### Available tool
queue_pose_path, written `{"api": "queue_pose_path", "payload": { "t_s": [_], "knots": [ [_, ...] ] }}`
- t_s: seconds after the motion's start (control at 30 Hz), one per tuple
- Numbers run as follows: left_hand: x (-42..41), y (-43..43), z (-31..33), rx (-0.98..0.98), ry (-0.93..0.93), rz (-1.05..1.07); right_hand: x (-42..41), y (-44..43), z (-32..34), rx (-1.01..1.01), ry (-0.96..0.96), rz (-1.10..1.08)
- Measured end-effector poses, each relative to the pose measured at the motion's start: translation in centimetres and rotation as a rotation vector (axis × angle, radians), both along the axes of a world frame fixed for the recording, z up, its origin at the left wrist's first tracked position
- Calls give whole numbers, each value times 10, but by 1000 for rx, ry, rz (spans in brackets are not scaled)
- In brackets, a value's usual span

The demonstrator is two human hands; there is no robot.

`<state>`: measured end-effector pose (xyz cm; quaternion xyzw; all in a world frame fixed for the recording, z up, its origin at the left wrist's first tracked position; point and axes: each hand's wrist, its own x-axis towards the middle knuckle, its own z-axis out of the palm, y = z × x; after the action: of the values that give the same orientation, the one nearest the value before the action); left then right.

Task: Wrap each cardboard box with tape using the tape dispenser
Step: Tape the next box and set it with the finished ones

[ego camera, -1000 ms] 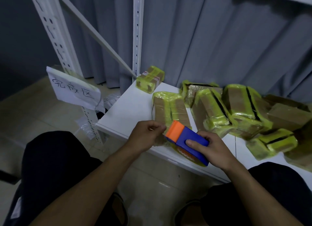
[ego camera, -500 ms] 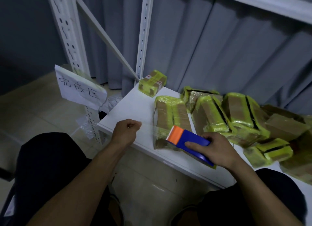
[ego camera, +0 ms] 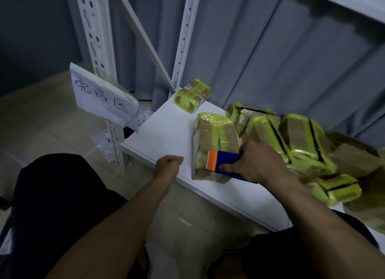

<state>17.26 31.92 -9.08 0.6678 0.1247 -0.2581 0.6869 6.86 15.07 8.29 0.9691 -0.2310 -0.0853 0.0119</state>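
Your right hand point(ego camera: 258, 164) has its grip clenched around the tape dispenser point(ego camera: 228, 161), thumb along the near side of the blue body and fingers curled over the top, with the orange end pointing left. The dispenser rests against the near end of the cardboard box point(ego camera: 212, 136), which lies on the white shelf point(ego camera: 162, 132) close to its front edge, already banded in yellow-green tape with brown card showing between the bands and a clear film around its left side. Your left hand point(ego camera: 168, 166) sits apart from the box, just to its left at the shelf's front edge; its grip is clenched into a fist and nothing shows inside it. Farther back on the shelf, near the corner, a small wrapped box point(ego camera: 192, 95) stands alone beside the perforated rack upright point(ego camera: 183, 39). To the right of your working box, a pile of wrapped boxes point(ego camera: 300, 137) leans together, some with black strips, and a few plain brown ones lie at the far right. A paper sign point(ego camera: 102, 99) with handwritten characters hangs from the left upright, a grey curtain point(ego camera: 291, 60) hangs behind the rack, and your dark-clothed knees point(ego camera: 52, 205) frame the tiled floor below.
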Motion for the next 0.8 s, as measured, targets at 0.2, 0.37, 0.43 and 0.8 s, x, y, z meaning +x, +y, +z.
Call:
{"api": "queue_pose_path", "payload": {
  "t_s": [0.2, 0.37, 0.43, 0.8],
  "knots": [
    [3, -17, -16, 2, 20, -22, 10, -7, -10, 1, 23, -39],
    [4, -38, -26, 27, 23, -60, 17, -16, -16, 34, 35, -64],
    [5, -45, -26, 21, 40, -85, 20, -19, -16, 37, 53, -60],
    [3, -58, -31, 195, -231, -57, 29, -26, -17, 46, 93, -66]
  ]
}}
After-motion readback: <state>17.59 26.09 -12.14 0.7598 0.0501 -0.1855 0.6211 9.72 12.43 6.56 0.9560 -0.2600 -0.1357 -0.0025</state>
